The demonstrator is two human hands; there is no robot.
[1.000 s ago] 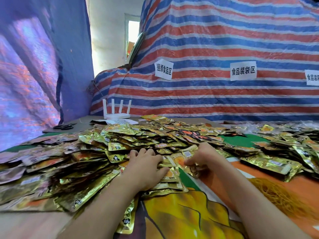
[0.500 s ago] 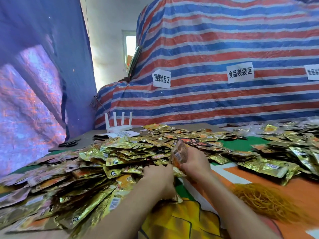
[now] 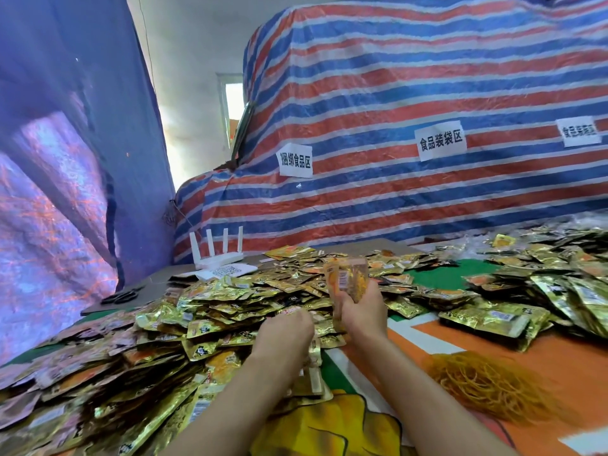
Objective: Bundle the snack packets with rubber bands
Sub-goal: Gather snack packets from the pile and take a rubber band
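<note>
Gripped a small stack of snack packets (image 3: 345, 278) upright in the right hand (image 3: 362, 306), fingers and thumb curled round its lower half, barcode label facing the camera, top edge clear above the knuckles. Had the left hand (image 3: 285, 327) just beside it at eight o'clock, knuckles up, down on the big pile of packets (image 3: 158, 327) — fingertips tucked out of sight, so couldn't tell whether anything was pinched there.

Saw that big pile running off to nine o'clock and down to seven, gold foil heaped several deep. Found a second pile (image 3: 543, 291) at two to three o'clock, well apart across a bare strip of the printed table cover (image 3: 566, 353), orange, green and yellow. Spotted the heap of yellow rubber bands (image 3: 487, 383) at four o'clock of the grip, on the orange, touched by neither hand.

Further out at eleven o'clock, past the pile, picked out a white router (image 3: 217, 255) with four aerials up, a printed sheet (image 3: 230, 270) with a QR code just in front of it, and black scissors (image 3: 120, 296) at ten o'clock near the table's edge. Took in a red, white and blue striped tarp (image 3: 394, 93) at twelve — three white paper labels (image 3: 441, 142) stuck on it — and a blue sheet (image 3: 65, 126) at nine to ten o'clock.
</note>
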